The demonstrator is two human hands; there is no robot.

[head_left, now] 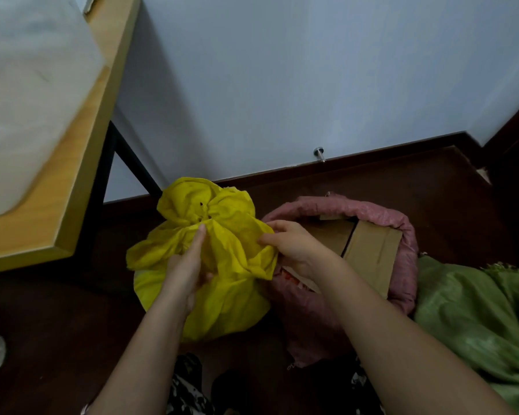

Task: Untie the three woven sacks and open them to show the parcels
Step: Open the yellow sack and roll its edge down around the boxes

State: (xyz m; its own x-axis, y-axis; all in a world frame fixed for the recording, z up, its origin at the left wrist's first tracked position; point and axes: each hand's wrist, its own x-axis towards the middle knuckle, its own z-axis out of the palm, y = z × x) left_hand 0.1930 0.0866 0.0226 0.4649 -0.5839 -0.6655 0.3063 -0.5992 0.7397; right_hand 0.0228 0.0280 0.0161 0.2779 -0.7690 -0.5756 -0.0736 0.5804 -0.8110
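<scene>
Crumpled yellow woven sack (222, 295) sits on the dark brown floor (51, 339), its mouth gathered into a bunched knot at the top, with loose folds spreading out around that knot. Left hand (186, 265) lies against the front of this yellow sack, the fingers extended upward along the fabric with the index fingertip just below the knot; the thumb side is tucked into a fold, and whether it pinches the cloth cannot be told. Right hand (288, 247) grips a flap of the yellow fabric at the sack's right edge, fingers curled around the cloth. Just to the right of the yellow sack, touching it, stands a pink woven sack (402, 235) with its rim rolled down and its mouth wide, showing a brown cardboard parcel (369, 253) inside. Further right from the yellow sack, beyond the pink one, a rumpled green woven sack (477, 319) lies at the frame's edge. Left of the yellow sack stands a light wooden desk (81, 181) on black metal legs, carrying a blurred pale translucent container (33, 94). Behind the yellow sack rises a pale wall (282, 70) with a dark baseboard, and a small metal door stopper (319, 153) juts out just above it.
</scene>
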